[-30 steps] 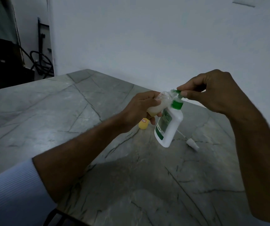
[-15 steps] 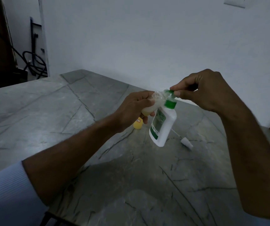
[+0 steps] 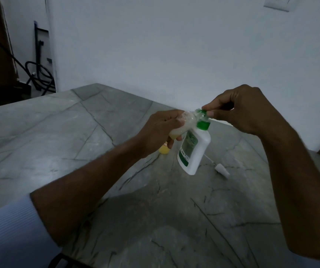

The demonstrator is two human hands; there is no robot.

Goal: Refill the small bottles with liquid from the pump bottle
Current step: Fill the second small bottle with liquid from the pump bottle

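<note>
1. A pale sleeve (image 3: 4, 238) is seen nearest, at the lower left, on the left arm.
2. The pump bottle (image 3: 194, 149) is held tilted above the grey table (image 3: 58, 136), its long axis running from base, low and near, up to the green pump head (image 3: 203, 120).
3. That pump head is pinched by the right hand (image 3: 246, 111).
4. A small clear bottle (image 3: 182, 125) is gripped by the left hand (image 3: 161, 130), its mouth brought against the pump's outlet; exact alignment cannot be told.
5. Farther off, a yellow bottle (image 3: 164, 149) and a loose white cap (image 3: 222, 170) are left on the table.

White wall (image 3: 174, 45), grey veined stone table (image 3: 39, 142)
</note>
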